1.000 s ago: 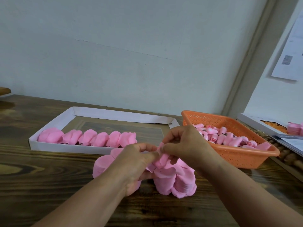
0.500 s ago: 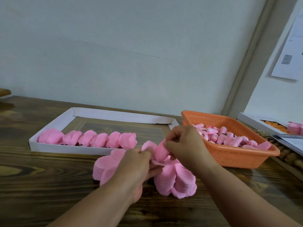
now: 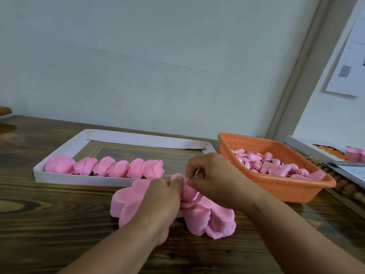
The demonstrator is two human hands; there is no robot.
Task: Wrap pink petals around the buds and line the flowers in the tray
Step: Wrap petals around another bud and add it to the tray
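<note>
Both hands: left hand (image 3: pixel 164 196), right hand (image 3: pixel 215 178) fingers pinch flower (image 3: pixel 188 191) | tray (image 3: pixel 79 179) 10 o'clock, six flowers (image 3: pixel 104 168) | bud basket (image 3: pixel 286 191) 2 o'clock

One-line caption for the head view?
Both hands wrap a petal round a bud above the petal stack; six flowers line the tray.

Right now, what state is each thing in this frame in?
White tray: holds one row of wrapped flowers, far part bare.
Orange basket: holds loose buds.
Petal stack: on the table, under the hands.
Flower in progress: held by both hands.
Left hand: grips the flower.
Right hand: pinches a petal.
</note>
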